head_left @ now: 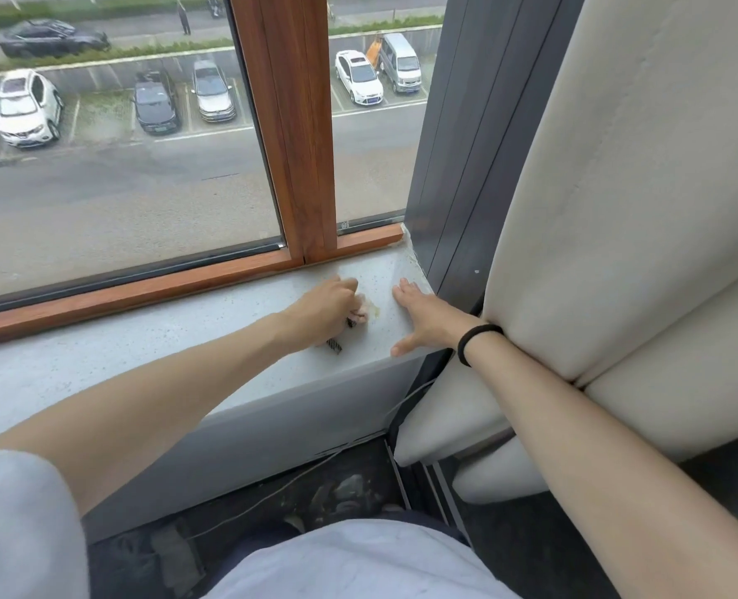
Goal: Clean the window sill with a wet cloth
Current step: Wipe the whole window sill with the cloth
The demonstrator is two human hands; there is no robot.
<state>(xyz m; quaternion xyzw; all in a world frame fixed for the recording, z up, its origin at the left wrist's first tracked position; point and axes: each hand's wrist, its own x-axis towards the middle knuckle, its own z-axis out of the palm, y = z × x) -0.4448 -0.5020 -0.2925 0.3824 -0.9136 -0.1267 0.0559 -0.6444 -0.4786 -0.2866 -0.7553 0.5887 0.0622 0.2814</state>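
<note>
The right hand [419, 322] lies flat, fingers spread, on the sill [142, 339], at its right end, centre right of the view. Just left, the left hand [324, 311] curls round the bunched cloth [362, 312], pressing it on the sill. So wadded, it may miss the far corner by the window frame [142, 291], leaving grime. The sill runs lower left to centre right; the cloth's axis cannot be told.

Parked cars [26, 108] outside; cream padded panel [618, 188] right of wooden frame [298, 123].
</note>
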